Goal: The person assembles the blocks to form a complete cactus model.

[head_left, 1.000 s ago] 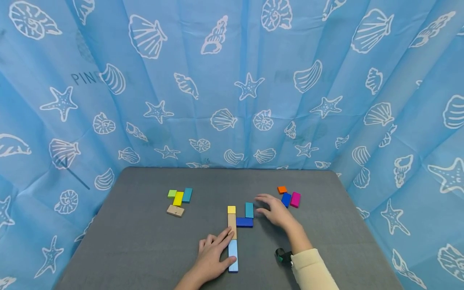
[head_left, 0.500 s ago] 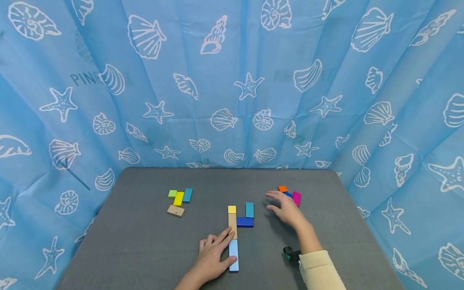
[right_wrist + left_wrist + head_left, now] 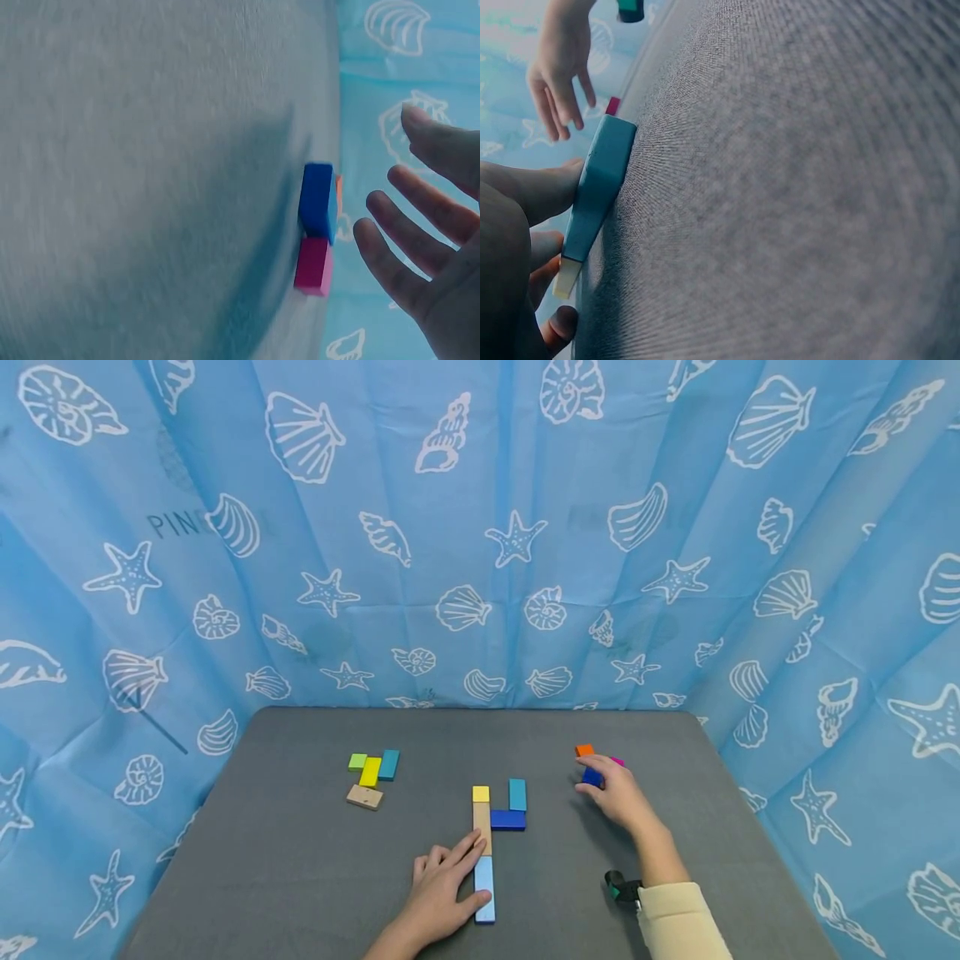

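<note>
The right hand (image 3: 617, 792), thumb and fingers spread wide and holding nothing, hovers with the blue block (image 3: 592, 777) between its tips in the head view; the left hand (image 3: 442, 893) rests extended fingers on the tan block (image 3: 482, 817). The right wrist view shows a gap between fingers and blue block, plus the magenta block (image 3: 313, 266), mostly hidden in the head view.

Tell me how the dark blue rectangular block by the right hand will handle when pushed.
The dark blue rectangular block looks rigid, given its straight edges. Its flat faces suggest sliding, not rolling. Pushing may nudge the magenta block beside it.
</note>
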`<state>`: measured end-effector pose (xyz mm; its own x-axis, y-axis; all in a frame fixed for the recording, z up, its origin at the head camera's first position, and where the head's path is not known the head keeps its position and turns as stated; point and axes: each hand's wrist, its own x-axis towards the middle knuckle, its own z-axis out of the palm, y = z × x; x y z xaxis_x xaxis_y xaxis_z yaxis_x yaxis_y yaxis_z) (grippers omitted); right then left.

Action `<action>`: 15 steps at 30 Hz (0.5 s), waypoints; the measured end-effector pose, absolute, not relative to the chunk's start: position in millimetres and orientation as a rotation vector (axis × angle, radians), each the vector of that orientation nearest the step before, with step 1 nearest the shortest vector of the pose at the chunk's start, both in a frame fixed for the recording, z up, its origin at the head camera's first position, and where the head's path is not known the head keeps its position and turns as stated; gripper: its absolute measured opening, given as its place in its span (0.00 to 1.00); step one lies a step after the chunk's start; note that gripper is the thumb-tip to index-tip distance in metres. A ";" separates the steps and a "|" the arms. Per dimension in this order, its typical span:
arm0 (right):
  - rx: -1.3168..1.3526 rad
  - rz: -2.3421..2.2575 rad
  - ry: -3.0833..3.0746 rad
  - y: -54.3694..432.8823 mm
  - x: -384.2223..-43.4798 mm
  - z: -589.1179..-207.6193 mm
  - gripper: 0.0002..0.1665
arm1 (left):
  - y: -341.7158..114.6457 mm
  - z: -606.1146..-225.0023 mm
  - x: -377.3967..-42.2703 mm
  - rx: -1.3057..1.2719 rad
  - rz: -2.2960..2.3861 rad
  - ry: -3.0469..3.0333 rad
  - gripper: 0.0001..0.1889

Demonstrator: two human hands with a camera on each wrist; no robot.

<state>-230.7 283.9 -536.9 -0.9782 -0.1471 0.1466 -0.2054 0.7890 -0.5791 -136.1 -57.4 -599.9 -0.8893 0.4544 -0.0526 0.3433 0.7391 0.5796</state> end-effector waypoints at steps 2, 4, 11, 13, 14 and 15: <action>0.255 0.937 -2.900 289.1 -230.6 -536.9 0.28 | -56.9 -599.0 -136.5 0.617 0.856 2.737 0.40; 0.232 0.932 -2.918 293.6 -230.4 -536.9 0.29 | -56.6 -597.9 -136.9 0.598 0.856 2.722 0.40; 0.150 0.937 -2.947 304.7 -225.9 -537.7 0.30 | -56.8 -599.0 -135.8 0.622 0.865 2.732 0.40; 0.146 0.936 -2.942 308.0 -225.2 -538.4 0.30 | -56.6 -600.1 -136.3 0.618 0.859 2.735 0.40; 0.145 0.935 -2.937 310.1 -225.4 -539.2 0.30 | -56.4 -600.2 -136.3 0.617 0.857 2.737 0.40; 0.142 0.942 -2.930 312.3 -225.7 -539.8 0.31 | -56.4 -600.4 -136.6 0.614 0.857 2.738 0.40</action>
<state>-225.7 312.3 -539.8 -0.9939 -0.0688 0.0857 -0.1058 0.8092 -0.5779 -136.6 -56.4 -600.4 -0.8918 0.4468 -0.0716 0.3262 0.7444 0.5826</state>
